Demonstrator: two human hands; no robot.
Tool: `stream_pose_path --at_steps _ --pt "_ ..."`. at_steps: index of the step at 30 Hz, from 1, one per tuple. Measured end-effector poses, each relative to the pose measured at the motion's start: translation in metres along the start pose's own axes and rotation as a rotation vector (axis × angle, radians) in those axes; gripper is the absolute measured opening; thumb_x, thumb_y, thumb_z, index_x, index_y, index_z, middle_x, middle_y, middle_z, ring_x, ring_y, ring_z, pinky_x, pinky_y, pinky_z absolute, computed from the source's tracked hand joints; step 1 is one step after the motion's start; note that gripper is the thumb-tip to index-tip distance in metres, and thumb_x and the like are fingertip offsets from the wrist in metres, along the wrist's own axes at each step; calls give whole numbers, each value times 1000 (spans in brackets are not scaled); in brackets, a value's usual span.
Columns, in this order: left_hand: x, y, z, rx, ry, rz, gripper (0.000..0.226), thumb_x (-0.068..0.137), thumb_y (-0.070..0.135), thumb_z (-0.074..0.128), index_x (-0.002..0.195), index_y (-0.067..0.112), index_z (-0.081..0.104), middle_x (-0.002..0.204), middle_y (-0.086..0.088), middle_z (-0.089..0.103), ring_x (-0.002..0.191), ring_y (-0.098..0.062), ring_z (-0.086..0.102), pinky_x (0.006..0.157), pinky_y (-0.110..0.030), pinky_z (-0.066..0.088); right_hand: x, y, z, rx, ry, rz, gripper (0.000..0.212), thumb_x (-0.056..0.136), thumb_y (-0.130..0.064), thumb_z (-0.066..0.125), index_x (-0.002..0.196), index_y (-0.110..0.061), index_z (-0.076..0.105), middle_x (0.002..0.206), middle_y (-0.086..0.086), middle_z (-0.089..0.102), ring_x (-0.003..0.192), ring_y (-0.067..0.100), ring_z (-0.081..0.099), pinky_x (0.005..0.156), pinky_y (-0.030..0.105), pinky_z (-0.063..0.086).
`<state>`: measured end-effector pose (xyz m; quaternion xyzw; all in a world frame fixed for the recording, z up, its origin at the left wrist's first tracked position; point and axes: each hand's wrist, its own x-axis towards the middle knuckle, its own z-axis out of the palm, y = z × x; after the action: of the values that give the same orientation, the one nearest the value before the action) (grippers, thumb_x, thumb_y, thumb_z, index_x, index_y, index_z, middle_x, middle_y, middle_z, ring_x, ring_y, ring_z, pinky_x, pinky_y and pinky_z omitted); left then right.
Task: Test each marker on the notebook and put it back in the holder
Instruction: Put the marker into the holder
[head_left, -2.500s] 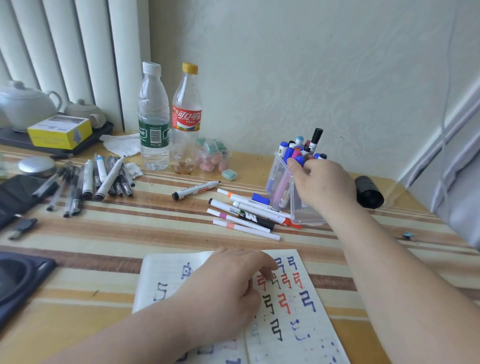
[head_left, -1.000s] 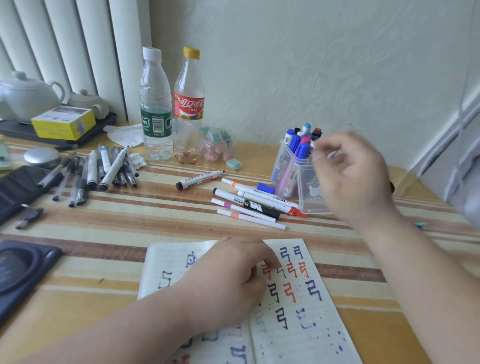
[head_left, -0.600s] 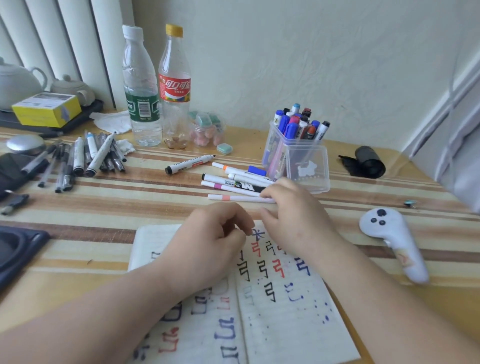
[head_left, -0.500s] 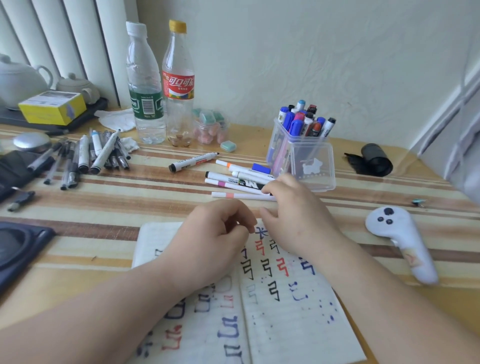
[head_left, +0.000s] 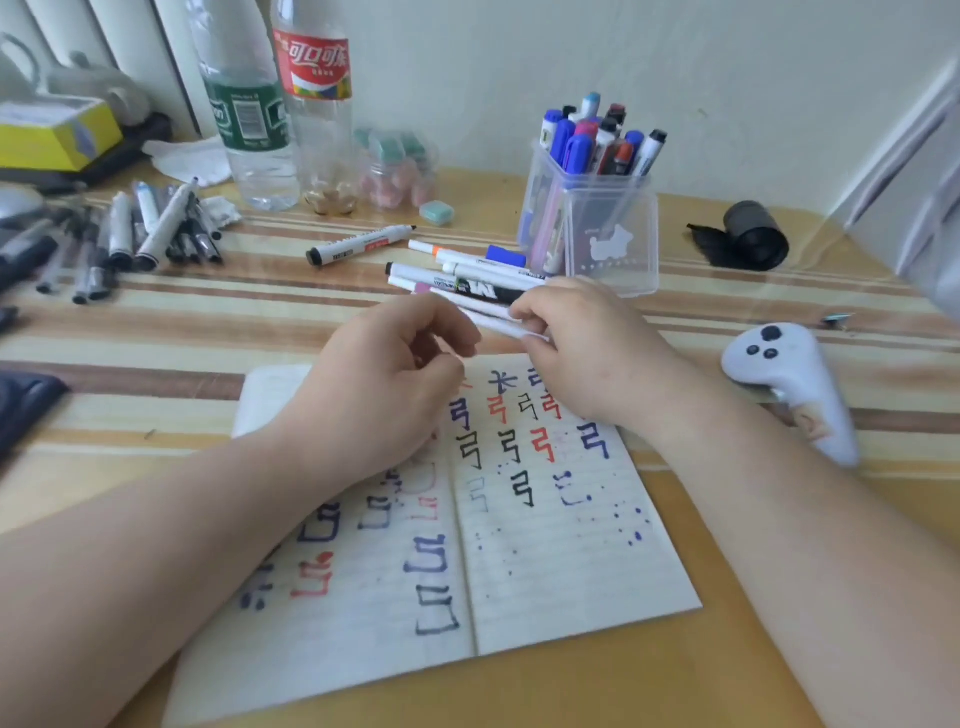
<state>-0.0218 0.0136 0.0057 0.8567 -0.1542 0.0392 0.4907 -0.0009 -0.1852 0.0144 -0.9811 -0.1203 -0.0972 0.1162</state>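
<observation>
An open notebook (head_left: 550, 551) covered in red, blue and black test marks lies in front of me. Above its top edge my right hand (head_left: 587, 358) grips a white marker (head_left: 491, 317) by its right end. My left hand (head_left: 384, 384) is curled, with its fingertips pinched at the marker's left end; blur hides the exact contact. A clear plastic holder (head_left: 615, 249) stands behind, with several markers upright in it. Several loose white markers (head_left: 467, 273) lie just left of the holder, and a black-capped marker (head_left: 358, 247) lies further left.
Two plastic bottles (head_left: 254, 119) and a small jar (head_left: 395, 171) stand at the back. A pile of grey pens (head_left: 140, 234) lies at the left, near a yellow box (head_left: 52, 135). A white controller (head_left: 789, 384) and a black roll (head_left: 753, 236) sit to the right.
My right hand left the holder, came down to the loose markers and lifted a white one. My left hand rose off the notebook to meet its other end. The view tilted down.
</observation>
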Motion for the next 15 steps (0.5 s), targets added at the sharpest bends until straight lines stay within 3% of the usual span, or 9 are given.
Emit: stream_pose_path --at_steps 3,5,7,10,13,15 --pt "-1 -2 2 25 66 34 30 87 7 59 104 32 61 91 14 59 69 2 59 63 -6 42 -6 0 -9 71 14 -31 21 97 -14 54 111 -17 69 99 -5 53 100 14 53 84 23 39" --pt "-1 -4 3 39 97 90 32 90 12 63 115 32 55 109 14 57 75 6 58 68 -4 41 -13 -3 -22 197 64 17 16 95 -14 55 99 -18 70 87 -10 55 79 1 52 66 11 36" --pt "0 -6 3 62 84 136 36 93 24 67 126 32 52 120 12 55 77 2 59 69 -5 42 -22 -7 -34 325 122 59 13 93 -16 59 90 -18 71 69 -15 56 63 -3 51 57 9 35" --pt "-2 -5 4 107 2 219 29 93 37 69 120 36 59 108 21 62 76 -8 58 65 -9 42 -34 -15 -52 465 167 75 15 94 -19 63 86 -18 75 51 -19 53 49 2 48 49 12 33" --pt "-8 1 4 142 -46 328 7 93 33 70 95 37 64 80 35 58 64 -5 54 58 -10 38 -42 -20 -65 583 218 68 17 94 -22 66 79 -23 74 51 -17 58 51 5 53 54 20 42" --pt "-10 2 3 150 -36 358 7 93 33 70 89 36 65 70 29 58 58 -4 51 53 -11 34 -47 -17 -68 793 280 101 15 89 -24 69 75 -24 75 54 -9 61 52 11 57 58 29 47"
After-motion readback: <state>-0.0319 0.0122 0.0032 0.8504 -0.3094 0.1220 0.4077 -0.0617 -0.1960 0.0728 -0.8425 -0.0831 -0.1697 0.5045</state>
